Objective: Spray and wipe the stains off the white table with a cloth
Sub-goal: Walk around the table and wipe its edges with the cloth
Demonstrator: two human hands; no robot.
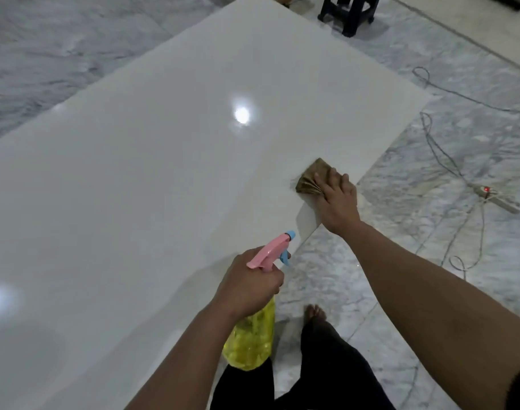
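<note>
The right hand presses a folded brown cloth flat at the glossy white counter's right edge for wiping; the left hand's grip is clamped on the yellow spray bottle with a pink head, nozzle aimed over the counter, ready.

desk - white, smooth, very shiny | cloth - brown, soft, wrinkly | spray bottle - see-through yellow plastic, pink plastic top | floor - grey marble, shiny

One head-worn wide-angle camera looks steeply forward and down over the white table from its near right edge (straight lines bow outward), close above both forearms and the marble floor.
</note>
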